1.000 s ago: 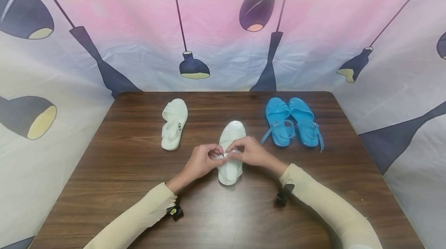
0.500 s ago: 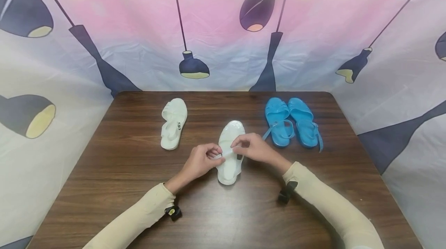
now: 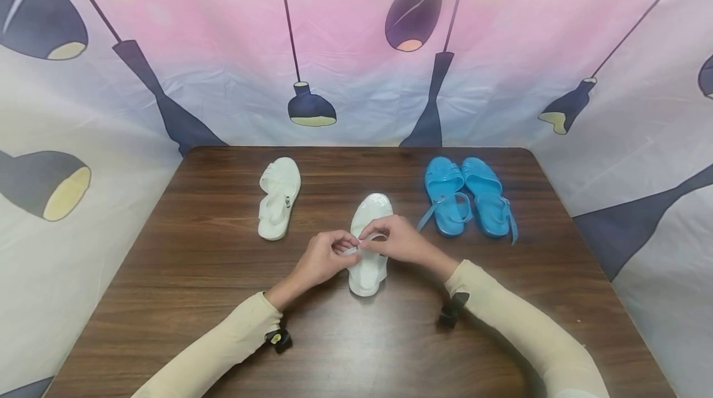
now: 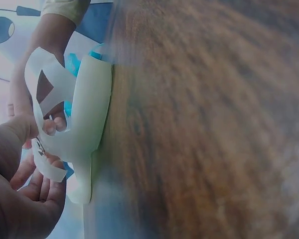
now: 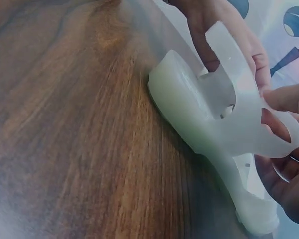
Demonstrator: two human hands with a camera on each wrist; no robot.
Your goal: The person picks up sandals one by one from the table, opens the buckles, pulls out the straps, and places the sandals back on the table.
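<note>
A white sandal stands sole down on the table, toe pointing away from me. Both hands meet over its ankle strap. My left hand pinches the strap end by a small metal buckle on the sandal's left side. From the right, my right hand pinches the loose strap, which bows in a loop between its fingers and the sandal. The fingertips of both hands nearly touch at the buckle. Whether the strap passes through the buckle is hidden by the fingers.
On the brown wooden table, a second white sandal lies back left with its strap at the buckle. Two blue sandals stand side by side at the back right, straps hanging loose. A patterned cloth hangs behind the table.
My right hand drew a little to the right with the strap half a second ago, then came back left to the buckle. My left hand has barely moved, and the sandal stays in place.
</note>
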